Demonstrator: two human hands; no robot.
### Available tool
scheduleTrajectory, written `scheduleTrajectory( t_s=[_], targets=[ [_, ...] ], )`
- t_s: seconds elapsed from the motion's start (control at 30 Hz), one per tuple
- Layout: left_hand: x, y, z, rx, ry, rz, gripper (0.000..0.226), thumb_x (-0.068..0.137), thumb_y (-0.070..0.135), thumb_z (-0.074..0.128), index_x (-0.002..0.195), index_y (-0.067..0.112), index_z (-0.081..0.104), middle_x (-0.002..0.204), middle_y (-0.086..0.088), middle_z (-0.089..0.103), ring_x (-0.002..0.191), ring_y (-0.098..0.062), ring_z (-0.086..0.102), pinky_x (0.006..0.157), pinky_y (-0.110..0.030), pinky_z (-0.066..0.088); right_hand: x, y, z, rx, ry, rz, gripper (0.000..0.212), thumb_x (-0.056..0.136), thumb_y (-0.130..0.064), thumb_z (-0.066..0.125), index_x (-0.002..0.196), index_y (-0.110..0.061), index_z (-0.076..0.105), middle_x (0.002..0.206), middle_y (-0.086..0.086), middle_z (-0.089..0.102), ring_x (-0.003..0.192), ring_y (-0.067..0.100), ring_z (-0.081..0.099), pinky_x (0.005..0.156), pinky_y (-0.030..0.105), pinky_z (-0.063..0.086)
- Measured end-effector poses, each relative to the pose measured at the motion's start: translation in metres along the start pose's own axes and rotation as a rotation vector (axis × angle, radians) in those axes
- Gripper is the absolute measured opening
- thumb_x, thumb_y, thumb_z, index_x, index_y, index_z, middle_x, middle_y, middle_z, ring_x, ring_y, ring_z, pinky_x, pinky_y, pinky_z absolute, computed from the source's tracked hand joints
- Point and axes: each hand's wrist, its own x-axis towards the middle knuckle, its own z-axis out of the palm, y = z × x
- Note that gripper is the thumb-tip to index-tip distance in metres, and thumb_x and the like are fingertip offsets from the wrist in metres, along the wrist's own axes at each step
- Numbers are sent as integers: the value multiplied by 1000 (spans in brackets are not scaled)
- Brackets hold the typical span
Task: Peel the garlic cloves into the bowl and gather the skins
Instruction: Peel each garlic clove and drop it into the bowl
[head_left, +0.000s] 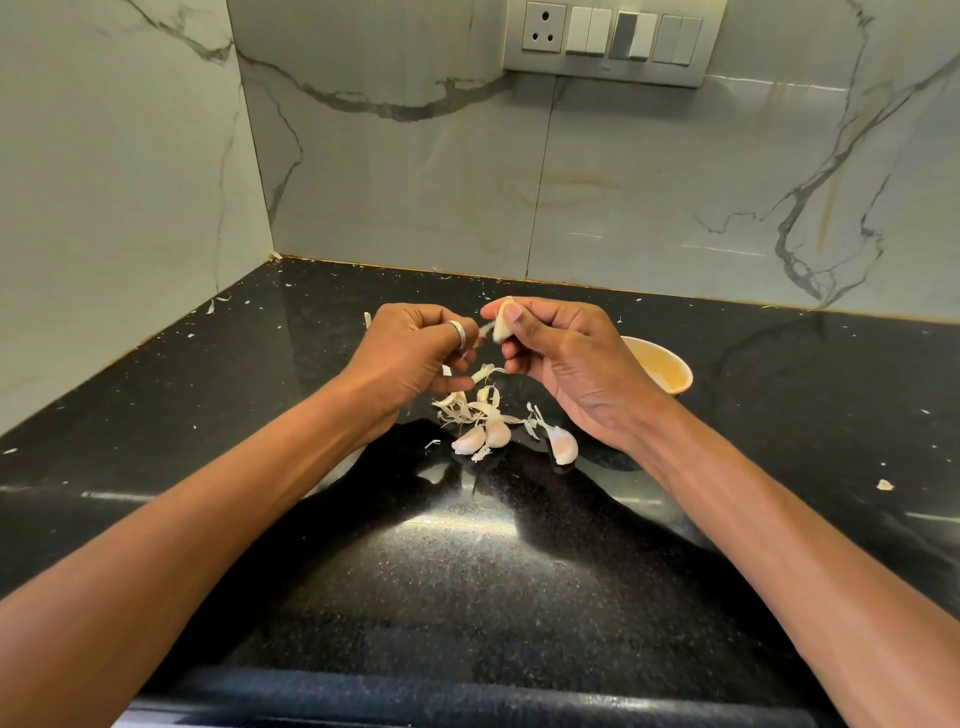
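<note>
A: At the right hand (566, 364)?
B: Clamped by thumb and fingers on a garlic clove (501, 325), up above the black counter (467, 597).
A: And at the left hand (410, 358)?
B: Curled in, pinching a blurred strip of skin (485, 331) just left of that clove.
A: Down below?
B: Loose skins (470, 408) in a heap, with three unpeeled cloves (480, 436) along the near side. Further right, the bowl (670, 371), partly hidden behind the right hand.

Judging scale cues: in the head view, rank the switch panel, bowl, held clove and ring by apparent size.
1. switch panel
2. bowl, though the right hand hides part
3. clove held in that hand
4. ring, only slightly smaller
</note>
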Motion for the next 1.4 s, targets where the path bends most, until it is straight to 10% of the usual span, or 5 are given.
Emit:
scheduleTrajectory(
  t_s=[1.4],
  targets=[
    [8, -2, -12, 165, 229, 293, 10, 95, 15, 66, 88, 16, 73, 80, -2, 67, 66, -10, 61, 54, -26, 57, 0, -11, -8, -76, 194, 101, 20, 98, -12, 65, 112, -3, 75, 87, 9, 68, 70, 10, 56, 58, 22, 45]
  ],
)
